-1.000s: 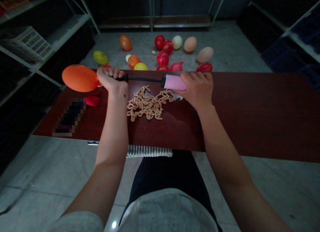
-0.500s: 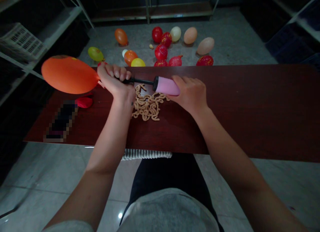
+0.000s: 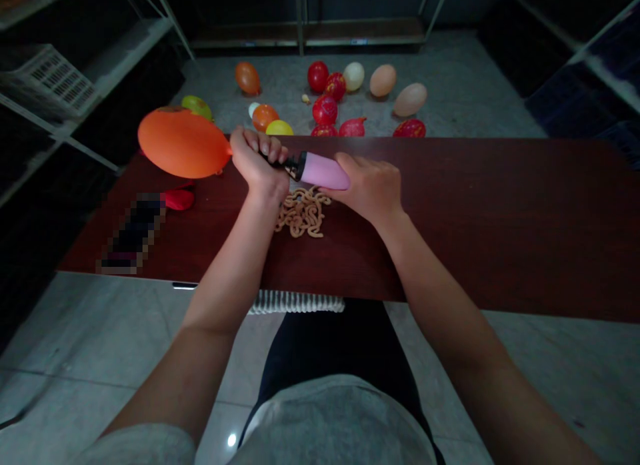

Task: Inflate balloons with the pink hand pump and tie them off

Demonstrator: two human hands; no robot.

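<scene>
- floor (image 3: 560, 371), grey, is seen around and beyond the desk (image 3: 500, 218), and metal shelving (image 3: 357, 33) is ranged along its far side and at the left and right.
- desk, dark red-brown, is spread across the view, with the person's two forearms held over its near edge.
- white basket (image 3: 60, 81) with slatted walls is set on a shelf at the left.
- orange balloon (image 3: 183, 145), inflated, is held above the left part of the desk, its neck brought up to the left hand (image 3: 257, 155).
- loose balloons, among them a peach one (image 3: 383, 81) and a yellow one (image 3: 279, 128), are scattered on the floor past the far edge.
- left hand's grip is closed around the black end of the pink pump (image 3: 324, 171); how the neck is joined there is hidden by the fingers.
- right hand (image 3: 373, 185) is wrapped around the rear of the pink barrel, its grip clamped.
- pump is held between both hands, above the desk.
- dark oblong (image 3: 134, 233), blurred by pixels, is laid at the left.
- tan coils (image 3: 303, 215) are heaped below the pump, partly covered by the left forearm.
- red balloon (image 3: 179, 199), limp, is placed just beside the oblong.
</scene>
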